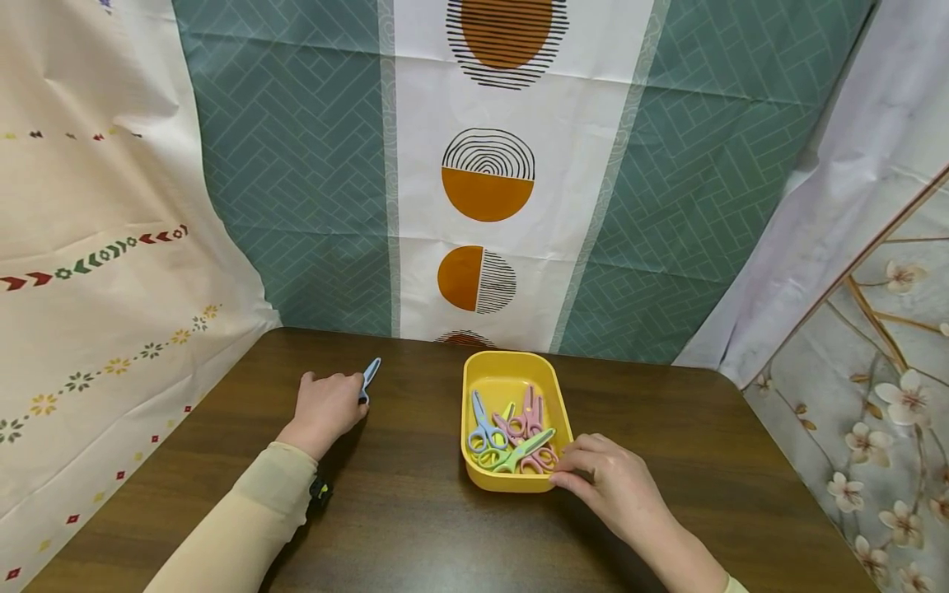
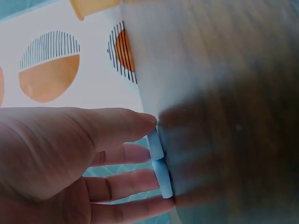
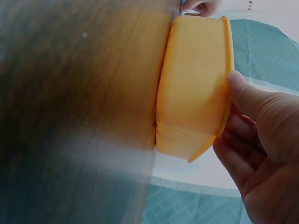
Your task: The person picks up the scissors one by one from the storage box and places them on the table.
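My left hand (image 1: 329, 409) is low over the left part of the table, its thumb and fingers on a pair of light blue scissors (image 1: 372, 371). In the left wrist view, the blue handle (image 2: 162, 177) shows between thumb and fingertips, close to the wood; the rest is hidden behind the hand. With thumb and fingers, my right hand (image 1: 611, 482) pinches the near right corner of a yellow plastic tray (image 1: 511, 483). Inside lie blue scissors (image 1: 485, 428), green scissors (image 1: 530, 446) and several pink scissors (image 1: 528, 412), loosely overlapping.
The dark wooden table (image 1: 415, 511) ends at a hanging green and white cloth (image 1: 296, 165) at the back. A cream cloth (image 1: 96, 329) hangs along the left, a floral one (image 1: 882, 445) along the right.
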A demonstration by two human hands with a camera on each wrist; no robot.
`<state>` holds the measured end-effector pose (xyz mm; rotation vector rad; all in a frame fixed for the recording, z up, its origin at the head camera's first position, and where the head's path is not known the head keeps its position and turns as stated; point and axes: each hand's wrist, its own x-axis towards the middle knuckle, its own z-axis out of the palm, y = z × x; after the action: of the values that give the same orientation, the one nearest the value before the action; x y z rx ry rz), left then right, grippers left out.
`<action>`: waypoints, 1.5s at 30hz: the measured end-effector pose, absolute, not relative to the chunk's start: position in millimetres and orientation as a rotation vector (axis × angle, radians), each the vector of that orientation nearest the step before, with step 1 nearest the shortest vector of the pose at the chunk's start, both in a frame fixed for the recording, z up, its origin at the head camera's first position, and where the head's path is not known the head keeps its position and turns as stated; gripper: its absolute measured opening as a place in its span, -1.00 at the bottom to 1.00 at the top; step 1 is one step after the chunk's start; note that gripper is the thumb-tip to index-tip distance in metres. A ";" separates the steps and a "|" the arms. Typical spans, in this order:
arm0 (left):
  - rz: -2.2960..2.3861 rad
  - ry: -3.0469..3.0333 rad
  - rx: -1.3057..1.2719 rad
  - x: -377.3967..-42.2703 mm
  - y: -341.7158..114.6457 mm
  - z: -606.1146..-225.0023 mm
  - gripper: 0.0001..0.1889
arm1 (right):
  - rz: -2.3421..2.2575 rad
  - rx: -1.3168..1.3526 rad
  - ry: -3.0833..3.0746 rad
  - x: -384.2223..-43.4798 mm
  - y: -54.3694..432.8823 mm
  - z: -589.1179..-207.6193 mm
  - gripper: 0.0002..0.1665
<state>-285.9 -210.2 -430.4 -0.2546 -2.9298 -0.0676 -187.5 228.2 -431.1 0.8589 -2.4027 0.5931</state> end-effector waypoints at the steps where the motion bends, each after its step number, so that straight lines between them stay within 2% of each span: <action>1: -0.067 -2.936 -0.252 -285.5 -210.2 -430.3 -0.74 | 0.595 0.856 -2.405 -187.7 228.1 -431.6 -0.72; 8: -0.052 -2.918 -0.228 -275.8 -207.4 -423.5 -0.68 | 0.595 0.843 -2.430 -187.9 228.1 -434.4 -0.74; 14: -0.059 -2.901 -0.329 -263.7 -200.9 -418.6 -0.65 | 0.584 0.843 -2.412 -187.7 229.8 -432.6 -0.71; 20: -0.076 -2.964 -0.403 -261.8 -205.4 -423.8 -0.52 | 0.598 0.849 -2.427 -188.1 229.5 -431.5 -0.72; 28: -0.107 -3.066 -0.434 -263.7 -209.5 -423.5 -0.61 | 0.602 0.827 -2.464 -186.8 228.5 -430.8 -0.74; 45: -0.096 -3.138 -0.409 -269.6 -220.0 -422.2 -0.54 | 0.607 0.820 -2.478 -187.0 227.6 -427.8 -0.73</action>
<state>-269.6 -220.0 -422.2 -0.4089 -3.1379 -0.0958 -187.0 227.6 -427.8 0.8204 -2.4782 0.6069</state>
